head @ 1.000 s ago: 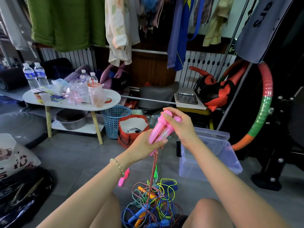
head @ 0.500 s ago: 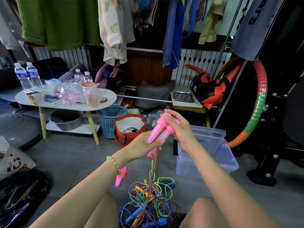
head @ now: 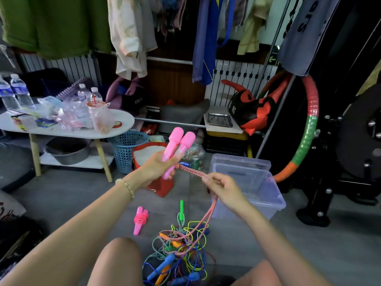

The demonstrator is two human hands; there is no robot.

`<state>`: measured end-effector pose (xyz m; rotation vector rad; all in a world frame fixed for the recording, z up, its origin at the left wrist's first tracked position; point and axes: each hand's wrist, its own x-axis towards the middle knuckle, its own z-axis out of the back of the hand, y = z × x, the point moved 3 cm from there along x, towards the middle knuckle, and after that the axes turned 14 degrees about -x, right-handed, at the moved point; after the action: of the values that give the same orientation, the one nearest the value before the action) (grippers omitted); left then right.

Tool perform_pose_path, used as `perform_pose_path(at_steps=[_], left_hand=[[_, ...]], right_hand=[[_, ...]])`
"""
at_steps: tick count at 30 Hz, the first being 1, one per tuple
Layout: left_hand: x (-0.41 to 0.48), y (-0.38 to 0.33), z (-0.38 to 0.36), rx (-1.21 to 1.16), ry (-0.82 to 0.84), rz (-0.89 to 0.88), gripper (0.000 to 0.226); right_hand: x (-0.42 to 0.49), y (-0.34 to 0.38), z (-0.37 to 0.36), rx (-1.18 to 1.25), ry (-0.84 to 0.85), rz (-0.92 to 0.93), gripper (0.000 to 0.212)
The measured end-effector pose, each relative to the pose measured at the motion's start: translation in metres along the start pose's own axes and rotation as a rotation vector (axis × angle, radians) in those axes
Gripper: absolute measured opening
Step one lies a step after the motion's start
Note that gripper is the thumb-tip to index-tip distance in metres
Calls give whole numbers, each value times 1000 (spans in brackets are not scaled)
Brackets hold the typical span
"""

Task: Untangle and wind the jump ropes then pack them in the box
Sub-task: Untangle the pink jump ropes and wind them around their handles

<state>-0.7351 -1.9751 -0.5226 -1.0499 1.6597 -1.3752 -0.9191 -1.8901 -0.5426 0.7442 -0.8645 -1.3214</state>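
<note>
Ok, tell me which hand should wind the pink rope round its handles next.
Right. The right hand pinches the rope close to the handles, while the left hand grips both handles together and should just hold them steady.

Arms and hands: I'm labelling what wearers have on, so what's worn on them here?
Both arms are bare: no sleeves, no gloves. The left hand has a thin bracelet of pale round beads at its wrist; the right hand shows nothing worn.

Dim, soft indoor light; wide-angle bending at edges, slight blur.
</note>
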Motion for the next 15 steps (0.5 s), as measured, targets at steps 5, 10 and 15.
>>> perform_pose_path(at_steps=[5, 10, 15], left_hand=[[-7, -5, -4, 391, 297, 99, 12], [-16, -27, -31, 858, 567, 58, 22], [-35, -39, -49, 898, 664, -5, 26]], right_hand=[[14, 52, 34, -252, -43, 220, 14], [35, 88, 37, -590, 69, 365, 15], [48, 93, 34, -348, 203, 294, 12]])
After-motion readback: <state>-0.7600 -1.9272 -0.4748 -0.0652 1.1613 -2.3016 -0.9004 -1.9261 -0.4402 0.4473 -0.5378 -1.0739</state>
